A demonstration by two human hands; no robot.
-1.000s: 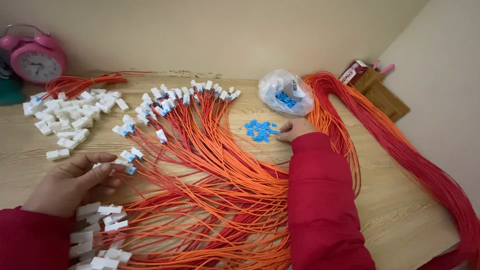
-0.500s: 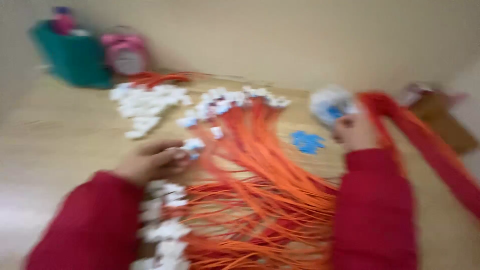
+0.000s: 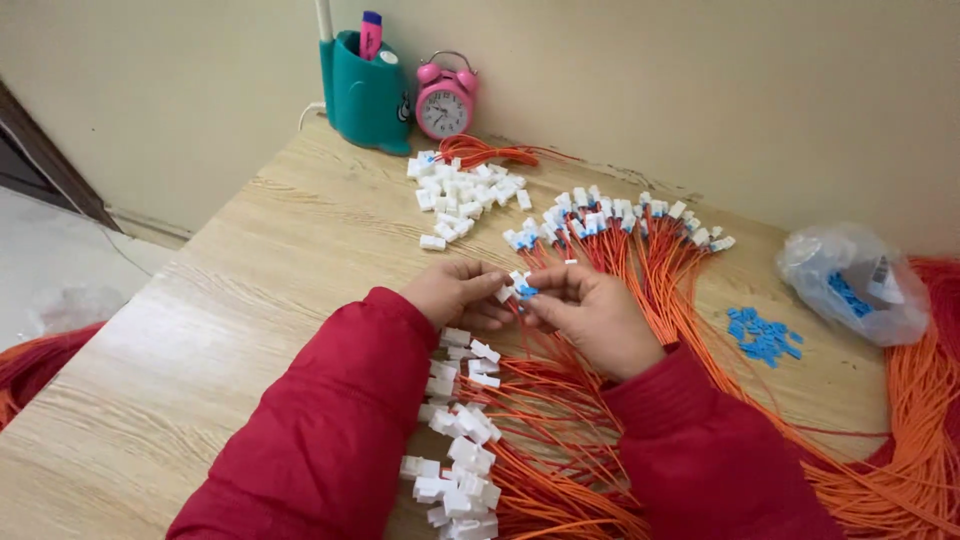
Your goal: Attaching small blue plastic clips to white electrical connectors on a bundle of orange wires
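My left hand point(image 3: 458, 292) and my right hand point(image 3: 592, 312) meet over the wooden table point(image 3: 250, 300). Between their fingertips they pinch a small white connector with a blue clip point(image 3: 518, 287) on the end of an orange wire. Orange wires point(image 3: 620, 265) with white plug ends fan out under and beyond the hands. A row of white connectors point(image 3: 455, 440) lies below my left wrist. Both arms wear red sleeves.
A pile of loose white connectors point(image 3: 462, 195) lies at the back, near a pink alarm clock point(image 3: 444, 102) and a teal pen holder point(image 3: 364, 92). Loose blue clips point(image 3: 762, 335) and a plastic bag of them point(image 3: 855, 283) sit at the right beside a thick orange wire bundle point(image 3: 925, 400).
My right hand has come back from the blue clips at the right and joined my left hand at the connector. The view has swung left, bringing the clock and pen holder into sight.
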